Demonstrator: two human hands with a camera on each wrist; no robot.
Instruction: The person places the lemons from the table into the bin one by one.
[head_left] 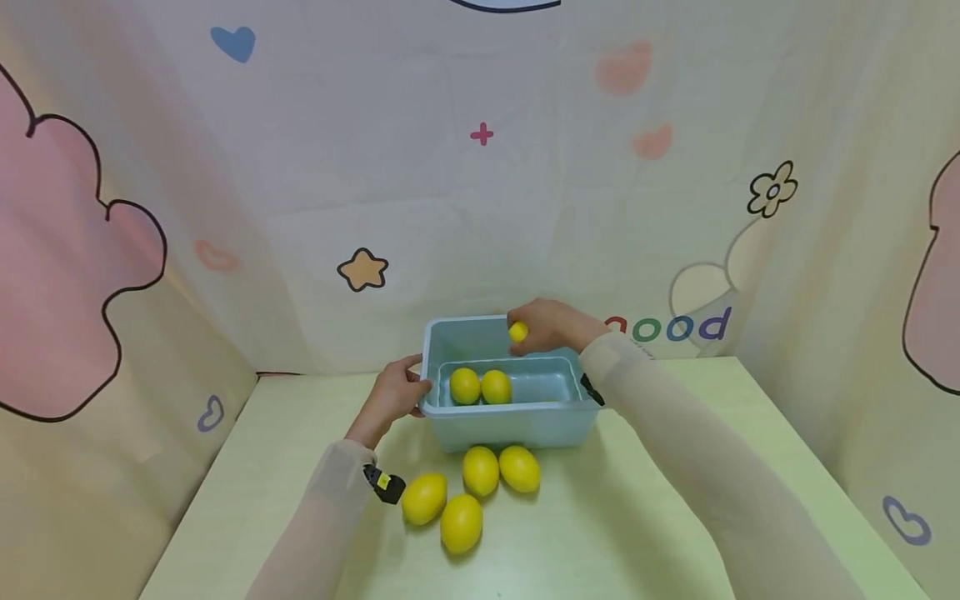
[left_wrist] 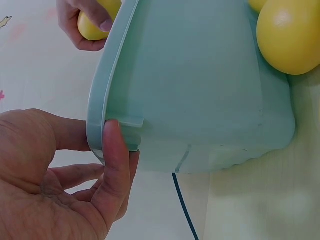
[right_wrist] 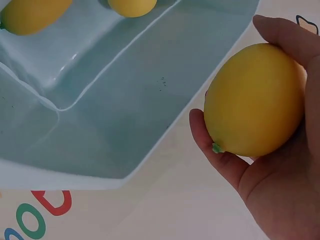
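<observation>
A light blue plastic bin (head_left: pixel 517 427) stands on the table with two lemons (head_left: pixel 465 386) (head_left: pixel 497 387) inside at its left. My left hand (head_left: pixel 392 392) grips the bin's left rim; in the left wrist view the fingers of the left hand (left_wrist: pixel 75 170) curl round the rim (left_wrist: pixel 97 110). Over the bin's back edge, my right hand (head_left: pixel 551 323) holds a lemon (head_left: pixel 518 332). The right wrist view shows this lemon (right_wrist: pixel 255 100), green stem tip visible, between the thumb and fingers of the right hand (right_wrist: pixel 285 185).
Several lemons lie on the table in front of the bin: two close to its front wall (head_left: pixel 480 472) (head_left: pixel 520 469) and two nearer and to the left (head_left: pixel 424 499) (head_left: pixel 461 524). A printed curtain (head_left: pixel 420 192) hangs behind and at both sides.
</observation>
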